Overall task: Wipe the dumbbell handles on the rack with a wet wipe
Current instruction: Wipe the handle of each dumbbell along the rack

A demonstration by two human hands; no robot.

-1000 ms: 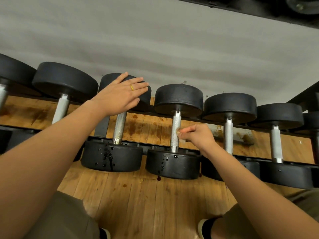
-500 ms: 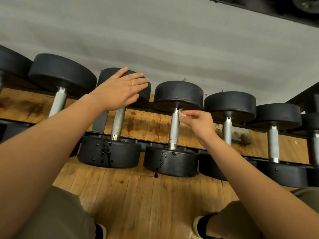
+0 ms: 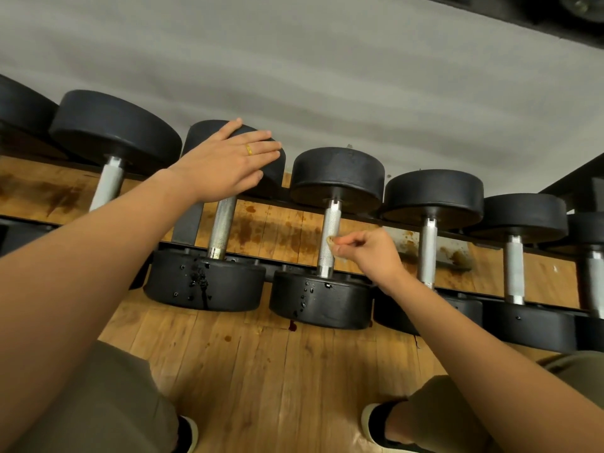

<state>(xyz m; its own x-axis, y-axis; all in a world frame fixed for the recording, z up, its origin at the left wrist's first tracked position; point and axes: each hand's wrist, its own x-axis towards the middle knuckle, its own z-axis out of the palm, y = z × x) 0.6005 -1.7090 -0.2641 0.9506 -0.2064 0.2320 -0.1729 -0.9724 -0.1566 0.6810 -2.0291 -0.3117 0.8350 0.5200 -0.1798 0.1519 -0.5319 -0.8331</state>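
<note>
Fingers (image 3: 347, 246) of R hand (image 3: 372, 255) curled tight, pinching a small wad of wet wipe (image 3: 331, 239) vs the knurled handle (image 3: 330, 217) of the centre dumbbell, approx mid-handle, centre of frame. Change: half a sec ago the wad sat up by the far head (image 3: 336, 178); a sec ago it was lower, about where it is now. So I read one up-and-back stroke done along this handle's right side. Can't tell if the left side or underside got any contact. L hand (image 3: 225, 161) hasn't moved: flat, fingers straight, resting on the far end of the next dumbbell (image 3: 223, 228) to the left, holding nothing, prob. bracing. Rack (image 3: 281, 265) rails run left-right across mid frame. Handles further right (image 3: 428, 253) have no wipe on them, so I judge those are next. Dark drips (image 3: 199, 279) on near heads, lower centre; wood floor (image 3: 261, 371) below.
</note>
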